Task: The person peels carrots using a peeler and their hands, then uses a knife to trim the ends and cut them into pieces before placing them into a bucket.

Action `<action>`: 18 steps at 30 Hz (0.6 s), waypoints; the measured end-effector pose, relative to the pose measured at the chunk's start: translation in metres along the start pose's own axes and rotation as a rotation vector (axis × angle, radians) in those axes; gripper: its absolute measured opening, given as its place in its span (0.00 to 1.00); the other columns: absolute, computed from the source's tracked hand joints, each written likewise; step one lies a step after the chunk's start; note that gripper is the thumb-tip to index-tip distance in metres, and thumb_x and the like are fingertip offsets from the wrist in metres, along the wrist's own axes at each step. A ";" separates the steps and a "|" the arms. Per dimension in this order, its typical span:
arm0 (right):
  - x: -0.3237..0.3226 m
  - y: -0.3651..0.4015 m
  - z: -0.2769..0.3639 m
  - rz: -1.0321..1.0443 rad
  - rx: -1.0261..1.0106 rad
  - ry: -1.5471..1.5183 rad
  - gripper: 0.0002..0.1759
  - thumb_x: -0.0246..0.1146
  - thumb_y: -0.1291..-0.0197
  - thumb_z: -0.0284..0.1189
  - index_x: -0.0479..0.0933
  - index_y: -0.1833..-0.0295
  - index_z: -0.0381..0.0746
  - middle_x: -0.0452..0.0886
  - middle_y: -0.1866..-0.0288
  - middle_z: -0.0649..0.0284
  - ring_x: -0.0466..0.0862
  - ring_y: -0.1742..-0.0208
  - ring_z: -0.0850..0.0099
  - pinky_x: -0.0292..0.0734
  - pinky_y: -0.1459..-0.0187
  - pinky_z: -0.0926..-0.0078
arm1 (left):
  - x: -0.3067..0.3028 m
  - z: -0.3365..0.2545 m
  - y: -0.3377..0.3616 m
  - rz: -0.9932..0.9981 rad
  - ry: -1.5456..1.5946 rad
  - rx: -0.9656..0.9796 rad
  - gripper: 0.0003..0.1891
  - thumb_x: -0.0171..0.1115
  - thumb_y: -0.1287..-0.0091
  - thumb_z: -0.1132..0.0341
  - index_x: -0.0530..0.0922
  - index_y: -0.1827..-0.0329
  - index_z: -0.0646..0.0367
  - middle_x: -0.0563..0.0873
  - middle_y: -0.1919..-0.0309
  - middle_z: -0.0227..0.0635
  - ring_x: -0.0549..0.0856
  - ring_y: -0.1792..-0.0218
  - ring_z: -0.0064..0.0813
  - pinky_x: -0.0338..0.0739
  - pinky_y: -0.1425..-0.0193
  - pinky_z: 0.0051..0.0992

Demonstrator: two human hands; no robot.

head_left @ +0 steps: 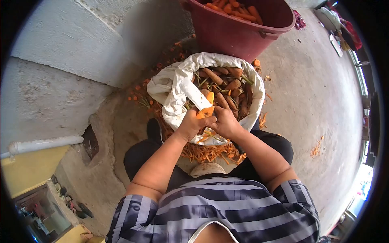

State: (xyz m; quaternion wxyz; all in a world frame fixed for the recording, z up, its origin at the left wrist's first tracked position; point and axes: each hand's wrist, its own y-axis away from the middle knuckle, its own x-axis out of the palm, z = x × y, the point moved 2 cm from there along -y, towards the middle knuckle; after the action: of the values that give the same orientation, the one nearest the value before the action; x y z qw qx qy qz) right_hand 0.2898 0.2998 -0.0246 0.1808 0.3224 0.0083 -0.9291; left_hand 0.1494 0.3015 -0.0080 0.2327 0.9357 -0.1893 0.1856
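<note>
My left hand [191,124] is closed around a carrot [206,112], its bright orange flesh showing above the fingers. Across the carrot lies the broad pale blade of a knife [196,94], pointing up and to the left. My right hand [225,122] is closed at the blade's lower end, and its fingers hide the handle. Both hands meet over the near rim of an open white sack [253,77]. Inside the sack are several unpeeled carrots [234,84], some with green stalks.
A dark red tub [239,38] with peeled carrots [237,10] stands just beyond the sack. Orange peelings [208,153] pile up between my legs, with cut carrot ends [133,98] to the left. A rough wall [60,77] rises on the left.
</note>
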 end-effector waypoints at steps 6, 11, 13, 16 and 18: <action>0.003 0.001 -0.003 0.006 -0.003 -0.147 0.25 0.64 0.50 0.43 0.72 0.58 0.30 0.79 0.71 0.47 0.80 0.67 0.53 0.74 0.64 0.64 | 0.000 0.013 -0.004 -0.057 0.068 0.047 0.28 0.68 0.50 0.66 0.68 0.48 0.67 0.75 0.59 0.30 0.74 0.60 0.19 0.70 0.53 0.20; 0.009 0.002 -0.004 0.011 0.103 -0.323 0.20 0.61 0.48 0.38 0.73 0.61 0.29 0.78 0.74 0.50 0.81 0.72 0.62 0.74 0.67 0.68 | 0.006 0.012 -0.001 -0.135 0.046 0.139 0.27 0.67 0.49 0.65 0.67 0.48 0.67 0.75 0.59 0.32 0.74 0.58 0.20 0.70 0.52 0.21; 0.010 0.003 -0.005 0.050 0.186 -0.413 0.18 0.60 0.48 0.36 0.73 0.62 0.29 0.78 0.76 0.51 0.80 0.74 0.66 0.74 0.68 0.69 | 0.006 0.023 -0.003 -0.215 -0.074 0.294 0.26 0.67 0.48 0.65 0.68 0.48 0.67 0.76 0.59 0.32 0.75 0.58 0.19 0.70 0.52 0.21; 0.006 0.003 0.001 -0.017 0.128 -0.415 0.15 0.60 0.49 0.33 0.73 0.65 0.30 0.77 0.77 0.50 0.80 0.75 0.64 0.73 0.70 0.68 | 0.006 0.022 -0.003 -0.199 -0.099 0.236 0.20 0.67 0.47 0.63 0.70 0.55 0.63 0.75 0.69 0.27 0.73 0.72 0.15 0.67 0.70 0.16; 0.006 0.003 -0.002 -0.075 0.059 -0.307 0.14 0.61 0.50 0.33 0.73 0.66 0.31 0.77 0.76 0.49 0.79 0.73 0.57 0.73 0.70 0.66 | 0.004 0.023 -0.004 -0.157 -0.044 0.157 0.19 0.67 0.47 0.63 0.71 0.57 0.61 0.75 0.71 0.25 0.73 0.76 0.14 0.66 0.76 0.15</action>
State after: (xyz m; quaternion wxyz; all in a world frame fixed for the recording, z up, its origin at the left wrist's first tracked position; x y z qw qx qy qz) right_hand 0.2879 0.2950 -0.0291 0.1357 0.1814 -0.0346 -0.9734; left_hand 0.1602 0.2921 -0.0267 0.1685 0.9668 -0.1054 0.1605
